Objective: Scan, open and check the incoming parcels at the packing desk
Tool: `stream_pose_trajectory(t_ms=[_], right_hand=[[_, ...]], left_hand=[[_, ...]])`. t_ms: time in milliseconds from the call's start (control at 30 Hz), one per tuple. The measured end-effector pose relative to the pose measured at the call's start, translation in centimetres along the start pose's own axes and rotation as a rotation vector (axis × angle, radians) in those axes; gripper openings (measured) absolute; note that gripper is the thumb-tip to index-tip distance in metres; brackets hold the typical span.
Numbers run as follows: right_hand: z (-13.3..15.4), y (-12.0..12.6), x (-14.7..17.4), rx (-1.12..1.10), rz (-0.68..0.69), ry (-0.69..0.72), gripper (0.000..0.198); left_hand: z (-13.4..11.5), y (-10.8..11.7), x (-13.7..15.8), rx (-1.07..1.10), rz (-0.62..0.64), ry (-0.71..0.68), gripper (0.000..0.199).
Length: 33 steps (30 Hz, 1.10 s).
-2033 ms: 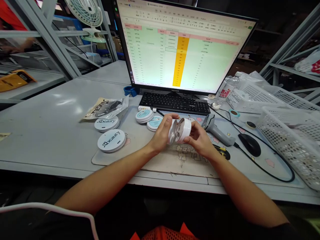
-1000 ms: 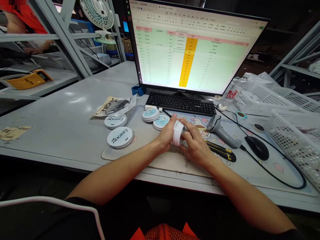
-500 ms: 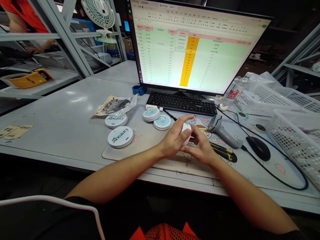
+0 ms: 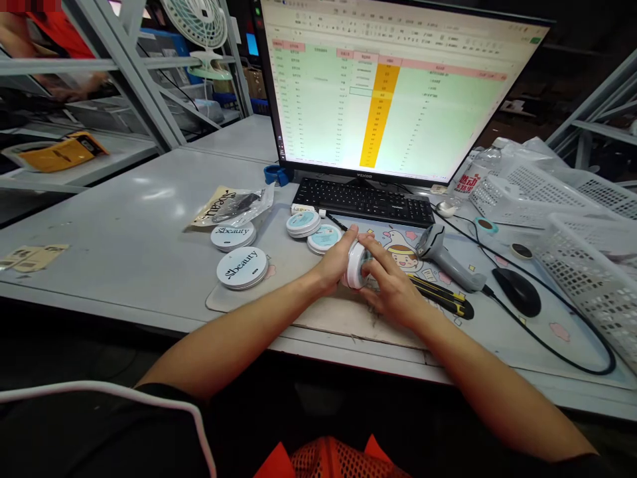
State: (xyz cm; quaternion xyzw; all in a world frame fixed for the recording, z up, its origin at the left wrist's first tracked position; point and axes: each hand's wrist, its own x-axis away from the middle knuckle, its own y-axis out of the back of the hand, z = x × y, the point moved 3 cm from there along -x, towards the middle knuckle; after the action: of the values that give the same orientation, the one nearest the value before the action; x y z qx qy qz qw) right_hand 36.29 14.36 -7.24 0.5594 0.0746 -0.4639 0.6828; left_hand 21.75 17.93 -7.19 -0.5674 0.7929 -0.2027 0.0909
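A round white tin is held on edge between my two hands, above the front of the desk mat. My left hand closes round its left side. From the right, my right hand grips it with bent fingers that partly cover its bluish face. To the left lie flat round tins labelled "Sbeauty": a near one and a far one. Two tins with light-blue labels, one at the back and one partly behind my left hand, rest in front of the keyboard.
On the right are a grey barcode scanner, black-and-yellow utility knives, a black mouse and white baskets. A looping cable crosses that side. The monitor stands behind, and a plastic-bagged item lies at left.
Both hands have shifted slightly left with the tin. It has turned, so part of its bluish face now shows. My right fingers now reach across that face.
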Motion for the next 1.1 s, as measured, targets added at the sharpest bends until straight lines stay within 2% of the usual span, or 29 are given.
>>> stream_pose_trajectory(t_ms=[33, 100, 167, 200, 267, 333, 533, 633, 800, 900, 933, 1000, 1067, 1100], right_hand=[[-0.1, 0.0, -0.1, -0.079, -0.026, -0.08, 0.023], [-0.3, 0.1, -0.3, -0.294, -0.097, -0.264, 0.041], [-0.1, 0.0, -0.5, -0.513, -0.144, -0.403, 0.049], [0.1, 0.0, -0.7, -0.595, -0.154, -0.442, 0.052], [0.7, 0.1, -1.0, -0.688, -0.163, -0.473, 0.054], [1.2, 0.3, -1.2, -0.734, -0.168, -0.476, 0.053], [1.4, 0.3, -0.7, -0.814, -0.161, -0.478, 0.051], [0.7, -0.1, -0.5, -0.974, -0.177, -0.543, 0.051], [-0.5, 0.8, -1.0, -1.268, -0.287, -0.773, 0.064], [-0.9, 2.0, -1.3, -1.354, -0.263, -0.831, 0.075], [-1.1, 2.4, -1.3, -1.362, -0.262, -0.845, 0.079], [-1.4, 3.0, -1.2, -1.355, -0.287, -0.853, 0.083], [-1.7, 3.4, -1.1, -1.341, -0.31, -0.843, 0.084], [-1.8, 3.4, -1.1, -1.333, -0.318, -0.836, 0.083]], left_hand=[[-0.2, 0.0, 0.2, -0.087, -0.007, -0.111, 0.071], [-0.9, -0.3, 1.0, -0.323, 0.017, -0.433, 0.071], [-1.3, -1.0, 1.9, -0.544, 0.108, -0.742, 0.065], [-1.4, -1.2, 2.3, -0.617, 0.154, -0.848, 0.062], [-1.5, -1.3, 2.6, -0.684, 0.198, -0.952, 0.055], [-1.7, -1.3, 2.7, -0.692, 0.186, -0.991, 0.051], [-1.9, -1.6, 3.2, -0.735, 0.179, -1.156, 0.054], [-1.7, -1.4, 3.2, -0.744, 0.159, -1.155, 0.053], [-1.8, -0.9, 2.2, -0.65, 0.234, -0.832, 0.074], [-2.9, -0.1, 1.8, -0.58, 0.195, -0.787, 0.073], [-3.5, 0.4, 1.5, -0.617, 0.14, -0.804, 0.068], [-4.8, 2.0, 0.7, -0.802, -0.048, -0.823, 0.057], [-5.9, 4.4, -0.4, -1.1, -0.291, -0.728, 0.052], [-6.3, 5.8, -1.0, -1.258, -0.394, -0.62, 0.056]])
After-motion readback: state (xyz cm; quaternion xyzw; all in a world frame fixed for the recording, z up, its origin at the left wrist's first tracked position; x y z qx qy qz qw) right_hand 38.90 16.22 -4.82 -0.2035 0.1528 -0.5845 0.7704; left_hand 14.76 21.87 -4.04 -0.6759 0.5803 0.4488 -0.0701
